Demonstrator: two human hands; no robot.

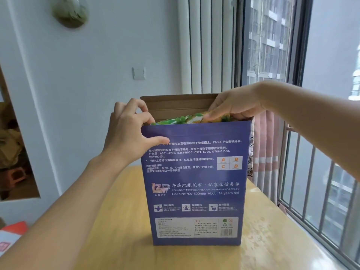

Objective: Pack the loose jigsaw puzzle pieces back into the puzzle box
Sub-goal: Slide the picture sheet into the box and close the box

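While the blue puzzle box (194, 182) stood upright on the wooden table (272, 240), its top flap open, the left hand (128, 135) gripped its upper left edge with curled fingers, and the right hand (233, 106) pinched a colourful bundle (187, 118) poking from the opening.

Light wooden table (120, 221), yellowish top, glossy with window glare toward right edge. Blue puzzle box (194, 182) stands upright directly on it, near far middle, printed back panel facing camera, brown top flap open. Table's right edge runs beside barred window (311, 191). Nothing else visibly resting on tabletop.
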